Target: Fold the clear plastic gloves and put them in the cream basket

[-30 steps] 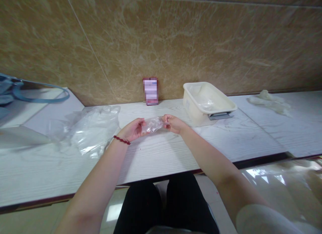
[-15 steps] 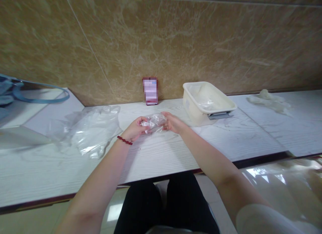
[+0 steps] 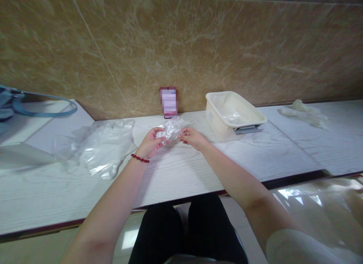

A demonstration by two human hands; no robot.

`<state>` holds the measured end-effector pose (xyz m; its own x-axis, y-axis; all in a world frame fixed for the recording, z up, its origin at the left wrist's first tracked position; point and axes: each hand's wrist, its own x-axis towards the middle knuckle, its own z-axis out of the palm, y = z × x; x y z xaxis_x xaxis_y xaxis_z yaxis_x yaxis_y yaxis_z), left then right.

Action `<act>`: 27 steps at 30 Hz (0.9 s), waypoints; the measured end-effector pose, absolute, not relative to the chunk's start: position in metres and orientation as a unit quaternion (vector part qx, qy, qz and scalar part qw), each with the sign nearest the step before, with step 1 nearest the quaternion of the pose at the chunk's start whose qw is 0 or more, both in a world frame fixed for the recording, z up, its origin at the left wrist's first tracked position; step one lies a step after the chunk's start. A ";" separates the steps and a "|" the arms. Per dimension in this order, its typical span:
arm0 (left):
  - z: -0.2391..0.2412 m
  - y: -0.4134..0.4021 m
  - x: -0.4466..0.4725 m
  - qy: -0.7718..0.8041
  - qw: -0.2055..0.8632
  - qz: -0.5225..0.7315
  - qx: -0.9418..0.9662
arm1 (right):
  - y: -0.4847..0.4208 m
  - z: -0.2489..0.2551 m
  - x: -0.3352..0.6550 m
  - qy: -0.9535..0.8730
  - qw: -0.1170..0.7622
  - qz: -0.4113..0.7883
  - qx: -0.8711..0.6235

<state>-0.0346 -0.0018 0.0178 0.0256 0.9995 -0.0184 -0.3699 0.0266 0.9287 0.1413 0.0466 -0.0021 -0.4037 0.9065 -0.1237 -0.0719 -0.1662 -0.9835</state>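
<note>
A crumpled clear plastic bag (image 3: 171,129) is held between my hands, just above the white wood-grain table (image 3: 176,173). My left hand (image 3: 151,143), with a dark red bead bracelet at the wrist, grips the bag's left side between thumb and fingers. On the other side, my right hand (image 3: 191,137) pinches the bag's right edge with its fingertips. Behind the bag, a phone (image 3: 169,101) in a red case leans upright against the wall. Whether anything is inside the bag I cannot make out.
Left of my hands lies a heap of clear plastic bags (image 3: 106,146). A cream plastic bin (image 3: 218,118) with a grey latch stands to the right, clear plastic inside. Farther right is a crumpled translucent piece (image 3: 304,113). A blue strap (image 3: 45,113) lies far left. Brown marble wall (image 3: 181,44) rises behind.
The plastic bag has shifted slightly away from me and spread upward. My right hand has gone from cupping its right end to pinching its edge. My left hand keeps its hold.
</note>
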 end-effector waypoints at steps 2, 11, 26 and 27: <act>0.019 -0.002 -0.034 0.395 0.598 0.574 0.397 | 0.049 -0.002 0.142 -0.539 0.388 0.629 -0.404; 0.018 -0.005 -0.034 0.375 0.619 0.551 0.415 | 0.051 0.000 0.144 -0.573 0.423 0.570 -0.410; 0.016 -0.005 -0.027 0.386 0.603 0.558 0.419 | 0.044 0.005 0.140 -0.562 0.409 0.593 -0.408; 0.016 -0.005 -0.027 0.384 0.605 0.555 0.421 | 0.044 0.006 0.140 -0.564 0.412 0.584 -0.414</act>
<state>-0.0266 -0.0049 0.0158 0.0880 0.9961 0.0033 -0.3486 0.0277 0.9368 0.1402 0.0439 0.0057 -0.3185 0.9477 -0.0181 -0.0137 -0.0237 -0.9996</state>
